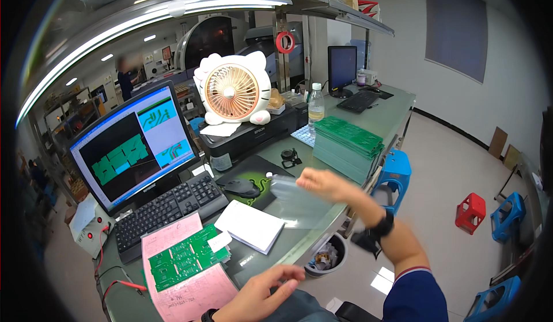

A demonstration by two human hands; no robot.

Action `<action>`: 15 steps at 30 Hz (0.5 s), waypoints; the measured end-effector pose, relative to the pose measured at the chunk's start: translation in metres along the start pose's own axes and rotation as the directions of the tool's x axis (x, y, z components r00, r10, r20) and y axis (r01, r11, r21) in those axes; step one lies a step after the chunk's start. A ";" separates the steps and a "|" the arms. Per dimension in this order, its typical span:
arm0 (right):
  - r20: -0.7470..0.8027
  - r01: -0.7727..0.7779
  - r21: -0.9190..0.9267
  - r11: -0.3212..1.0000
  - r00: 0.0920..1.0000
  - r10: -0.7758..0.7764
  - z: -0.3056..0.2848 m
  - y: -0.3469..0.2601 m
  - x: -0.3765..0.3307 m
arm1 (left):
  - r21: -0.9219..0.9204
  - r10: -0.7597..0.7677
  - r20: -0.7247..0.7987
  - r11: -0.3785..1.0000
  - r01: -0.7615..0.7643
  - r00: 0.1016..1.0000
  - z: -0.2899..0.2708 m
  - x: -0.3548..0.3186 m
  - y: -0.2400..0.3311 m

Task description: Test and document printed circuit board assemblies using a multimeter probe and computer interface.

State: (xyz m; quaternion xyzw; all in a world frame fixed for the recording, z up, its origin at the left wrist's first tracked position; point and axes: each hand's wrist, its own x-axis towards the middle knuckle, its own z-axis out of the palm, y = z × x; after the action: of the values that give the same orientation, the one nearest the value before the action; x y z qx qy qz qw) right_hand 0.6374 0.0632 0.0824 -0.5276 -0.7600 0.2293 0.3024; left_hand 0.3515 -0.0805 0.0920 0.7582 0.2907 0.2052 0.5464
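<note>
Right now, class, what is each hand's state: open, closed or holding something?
Left hand: open, nothing visible in it.
Right hand: closed, holding a blurred clear plastic sheet.

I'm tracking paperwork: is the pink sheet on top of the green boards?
No, green boards lie on the pink sheet.

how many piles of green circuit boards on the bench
2: a low pile on the pink paper and a tall pile near the clear bottle. Others may be hidden.

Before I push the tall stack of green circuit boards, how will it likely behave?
The stack of green circuit boards is probably heavy as a whole, being many layers deep. Its upper boards may slide, as they look unevenly piled.
</note>
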 end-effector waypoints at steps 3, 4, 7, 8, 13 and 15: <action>-0.057 0.205 0.206 0.957 0.979 -0.197 0.050 -0.070 -0.067 | -0.097 0.137 -0.197 0.983 -0.158 0.971 0.003 0.010 -0.018; -0.025 0.225 0.250 0.942 0.974 -0.226 0.061 -0.081 -0.086 | -0.112 0.169 -0.245 0.973 -0.201 0.955 0.004 0.012 -0.023; -0.042 0.180 0.699 0.692 0.976 -0.212 0.087 -0.101 -0.109 | -0.146 0.148 -0.387 0.965 -0.219 0.910 0.012 -0.003 -0.033; -0.014 0.158 0.714 0.683 0.977 -0.212 0.094 -0.099 -0.111 | -0.180 0.115 -0.420 0.962 -0.206 0.900 0.014 -0.011 -0.034; 0.163 -0.067 0.916 0.395 0.963 -0.214 0.124 -0.112 -0.106 | -0.275 0.094 -0.445 0.932 -0.235 0.891 0.011 -0.036 -0.042; 0.216 -0.141 0.925 0.353 0.959 -0.184 0.133 -0.114 -0.103 | -0.341 0.051 -0.462 0.911 -0.230 0.885 0.009 -0.041 -0.044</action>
State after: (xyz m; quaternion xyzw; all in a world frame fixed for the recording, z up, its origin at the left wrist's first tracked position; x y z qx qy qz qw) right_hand 0.4954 -0.0761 0.0415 -0.2124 -0.5355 0.6893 0.4393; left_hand 0.3167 -0.1039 0.0481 0.5881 0.3042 0.4654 0.5874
